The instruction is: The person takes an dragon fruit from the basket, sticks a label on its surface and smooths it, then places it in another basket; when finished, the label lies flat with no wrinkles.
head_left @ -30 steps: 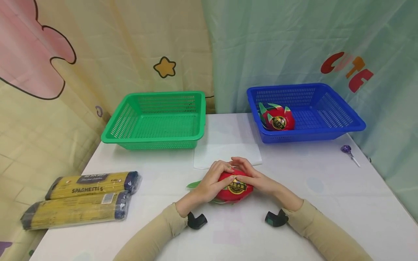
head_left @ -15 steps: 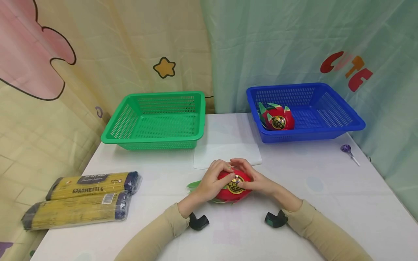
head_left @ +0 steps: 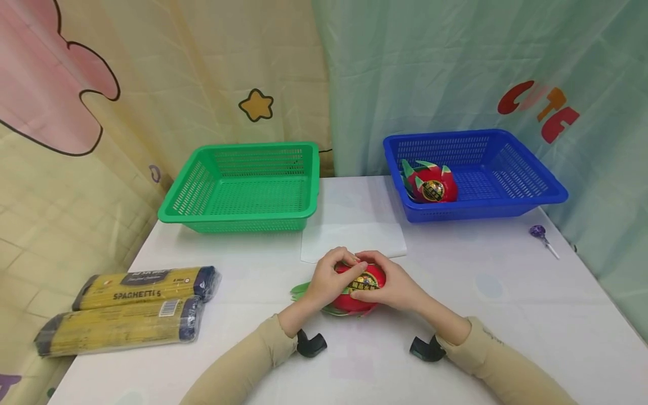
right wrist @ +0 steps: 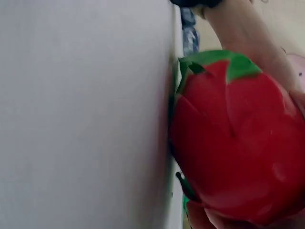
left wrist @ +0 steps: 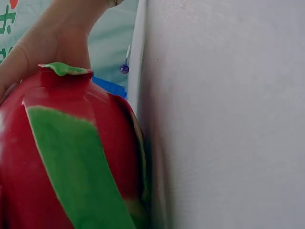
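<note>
A red dragon fruit [head_left: 349, 304] with green-tipped scales and a black-and-gold sticker lies on the white table, its green leaves pointing left. My left hand [head_left: 328, 284] holds it from the left and above, thumb along the top of the fruit. From the right, my right hand [head_left: 400, 286] grips it with the thumb across the sticker's lower part. The fingertips of both hands come close together at the far side, partly hidden. In the left wrist view the dragon fruit [left wrist: 62, 148] fills the left side; in the right wrist view its smooth red skin [right wrist: 238, 138] shows.
A green basket [head_left: 238, 216] stands at the back left. Inside the blue basket [head_left: 486, 211] at the back right lies another dragon fruit [head_left: 440, 185]. Two spaghetti packs [head_left: 121, 326] lie at left, a purple lollipop [head_left: 538, 232] at right. White paper [head_left: 354, 242] lies behind the hands.
My right hand has shifted slightly left, its thumb now lower on the sticker. The dragon fruit has turned a little, and its sticker sits slightly further left and up.
</note>
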`<state>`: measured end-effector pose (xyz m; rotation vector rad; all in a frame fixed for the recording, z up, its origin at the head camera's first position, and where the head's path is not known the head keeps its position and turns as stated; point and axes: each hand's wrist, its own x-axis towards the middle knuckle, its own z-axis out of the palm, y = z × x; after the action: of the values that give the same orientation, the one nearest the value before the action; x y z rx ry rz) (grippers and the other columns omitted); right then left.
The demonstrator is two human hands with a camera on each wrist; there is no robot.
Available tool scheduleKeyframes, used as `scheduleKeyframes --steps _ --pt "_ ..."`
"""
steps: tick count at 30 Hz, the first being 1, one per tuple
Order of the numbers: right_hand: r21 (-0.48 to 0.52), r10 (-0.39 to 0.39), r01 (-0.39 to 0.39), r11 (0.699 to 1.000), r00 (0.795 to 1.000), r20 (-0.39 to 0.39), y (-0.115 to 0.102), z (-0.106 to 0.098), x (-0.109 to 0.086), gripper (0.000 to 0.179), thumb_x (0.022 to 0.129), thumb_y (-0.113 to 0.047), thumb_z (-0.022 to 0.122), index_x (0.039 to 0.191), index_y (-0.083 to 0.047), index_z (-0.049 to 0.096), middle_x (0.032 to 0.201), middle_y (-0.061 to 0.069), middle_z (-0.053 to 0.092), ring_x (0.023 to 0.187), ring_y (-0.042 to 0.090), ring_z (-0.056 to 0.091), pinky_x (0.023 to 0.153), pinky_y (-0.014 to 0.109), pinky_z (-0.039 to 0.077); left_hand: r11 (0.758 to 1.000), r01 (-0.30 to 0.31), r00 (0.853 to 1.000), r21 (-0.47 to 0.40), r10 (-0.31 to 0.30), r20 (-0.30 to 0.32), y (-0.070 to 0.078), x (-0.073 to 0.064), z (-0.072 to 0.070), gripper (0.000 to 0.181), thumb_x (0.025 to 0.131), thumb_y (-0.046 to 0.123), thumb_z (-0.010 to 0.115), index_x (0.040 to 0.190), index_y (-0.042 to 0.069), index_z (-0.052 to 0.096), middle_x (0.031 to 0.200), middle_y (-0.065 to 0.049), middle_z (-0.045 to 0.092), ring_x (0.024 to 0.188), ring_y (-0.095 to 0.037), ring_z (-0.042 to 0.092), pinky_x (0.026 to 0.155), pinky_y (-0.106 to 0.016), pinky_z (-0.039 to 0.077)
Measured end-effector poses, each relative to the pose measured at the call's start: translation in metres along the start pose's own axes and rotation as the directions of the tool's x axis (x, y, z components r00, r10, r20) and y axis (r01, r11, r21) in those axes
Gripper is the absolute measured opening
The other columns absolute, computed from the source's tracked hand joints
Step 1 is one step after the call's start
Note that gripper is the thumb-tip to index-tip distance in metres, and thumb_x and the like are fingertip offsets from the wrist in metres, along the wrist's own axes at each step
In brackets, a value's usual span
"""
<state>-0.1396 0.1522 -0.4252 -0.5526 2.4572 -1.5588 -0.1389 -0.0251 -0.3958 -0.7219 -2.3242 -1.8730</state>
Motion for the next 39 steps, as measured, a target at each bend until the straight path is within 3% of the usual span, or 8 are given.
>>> scheduleKeyframes --steps 8,12,16,19,24,28,33,39 --pt "-0.010 -0.112 0.111 0.994 0.993 -0.046 0.008 0.003 -0.005 0.063 0.079 -0.029 0.077 0.134 -0.017 0.050 0.116 0.003 0.061 0.092 0.018 0.060 0.073 0.030 0.053 0.999 0.031 0.996 0.037 -0.034 0.079 -0.039 0.002 0.000 0.010 0.096 0.009 0.053 0.089 0.002 0.056 0.096 -0.009 0.059 0.095 -0.021 0.050 0.084 -0.035 0.041" --pt "0.044 -0.110 0.111 0.993 0.994 -0.027 0.013 0.002 -0.005 0.046 0.093 -0.026 0.060 0.135 -0.015 0.048 0.121 0.005 0.058 0.100 0.019 0.057 0.080 0.031 0.050 1.000 -0.003 0.992 0.014 0.001 0.125 -0.047 -0.001 -0.001 0.007 0.096 0.012 0.052 0.095 0.005 0.055 0.102 -0.006 0.058 0.100 -0.019 0.049 0.088 -0.034 0.040" --pt "0.144 -0.077 0.088 0.986 0.994 -0.075 0.015 0.007 -0.004 0.034 0.100 -0.021 0.046 0.131 -0.010 0.049 0.126 0.009 0.056 0.109 0.019 0.053 0.088 0.030 0.046 0.997 -0.070 0.979 0.043 0.061 0.192 -0.048 -0.004 -0.002 0.026 0.084 0.017 0.069 0.103 0.009 0.052 0.113 -0.003 0.054 0.107 -0.017 0.047 0.088 -0.032 0.043" --pt "0.161 -0.035 0.058 0.985 0.988 -0.147 0.011 0.011 -0.004 0.033 0.098 -0.022 0.049 0.128 -0.009 0.053 0.124 0.008 0.058 0.107 0.018 0.053 0.088 0.029 0.044 0.984 -0.154 0.966 0.085 0.131 0.224 -0.049 -0.005 -0.003 0.043 0.075 0.021 0.078 0.106 0.011 0.050 0.115 -0.001 0.051 0.106 -0.016 0.046 0.085 -0.031 0.045" --pt "0.139 -0.009 0.038 0.990 0.979 -0.202 0.005 0.015 -0.005 0.033 0.100 -0.022 0.041 0.127 -0.007 0.055 0.124 0.009 0.058 0.106 0.021 0.053 0.089 0.033 0.043 0.964 -0.242 0.948 0.115 0.209 0.242 -0.052 -0.004 -0.005 0.040 0.078 0.019 0.076 0.108 0.010 0.049 0.115 -0.002 0.051 0.108 -0.017 0.046 0.087 -0.031 0.044" --pt "0.167 -0.023 0.039 0.985 0.995 -0.102 0.007 0.010 -0.004 0.037 0.102 -0.026 0.036 0.131 -0.007 0.048 0.129 0.011 0.053 0.111 0.023 0.051 0.093 0.030 0.041 0.952 -0.265 0.938 0.155 0.218 0.269 -0.054 -0.005 -0.007 0.049 0.074 0.022 0.079 0.109 0.011 0.047 0.116 -0.001 0.048 0.109 -0.016 0.044 0.087 -0.030 0.044" --pt "0.182 -0.079 0.052 0.982 0.986 0.146 0.017 -0.005 0.000 0.056 0.093 -0.019 0.058 0.142 -0.016 0.031 0.137 0.010 0.041 0.112 0.027 0.048 0.090 0.032 0.044 0.942 -0.297 0.910 0.153 0.232 0.343 -0.054 -0.003 -0.011 0.053 0.076 0.027 0.078 0.112 0.010 0.042 0.121 -0.004 0.045 0.112 -0.018 0.041 0.090 -0.032 0.042" --pt "0.289 -0.133 0.032 0.957 0.932 0.337 0.028 -0.017 0.003 0.070 0.093 -0.014 0.057 0.149 -0.015 0.016 0.147 0.014 0.027 0.123 0.030 0.040 0.093 0.034 0.044 0.997 -0.077 0.878 0.003 0.066 0.474 -0.049 0.001 -0.023 0.037 0.089 0.024 0.060 0.118 0.011 0.041 0.130 -0.004 0.041 0.123 -0.018 0.035 0.098 -0.038 0.037"
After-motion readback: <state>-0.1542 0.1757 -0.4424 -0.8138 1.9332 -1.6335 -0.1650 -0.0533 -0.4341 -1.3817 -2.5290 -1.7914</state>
